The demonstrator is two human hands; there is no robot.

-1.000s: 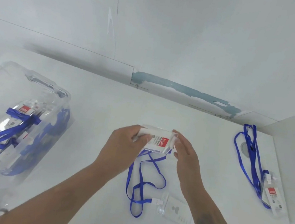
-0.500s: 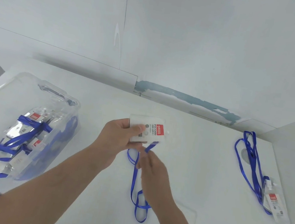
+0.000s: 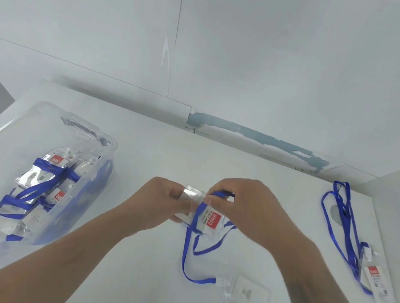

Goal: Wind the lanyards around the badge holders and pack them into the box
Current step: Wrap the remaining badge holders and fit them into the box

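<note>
The badge holder [image 3: 206, 216] is serving as the landmark here, lifted above the middle of the white table [image 3: 156, 160]. The left hand [image 3: 161, 201] is gripping its left end, fingers curled round the clear plastic edge. The right hand [image 3: 240, 203] is sitting just right of and above it, fingertips pinching the blue lanyard [image 3: 190, 247] where the strap is crossing over the holder's top edge. From the holder the strap is hanging down in loose loops and trailing to a white clip beside a second clear holder [image 3: 249, 298] (this one is lying flat on the table, below and right of the landmark). Well to the left of the held holder, a clear plastic box [image 3: 88, 133] is sitting with several wound bundles [image 3: 43, 180] lying inside, blue straps wrapped round them. Well to the right, near the table's far corner, another lanyard [image 3: 343, 222] is lying unwound, its red-labelled holder [image 3: 375, 278] resting at the near end of it.
</note>
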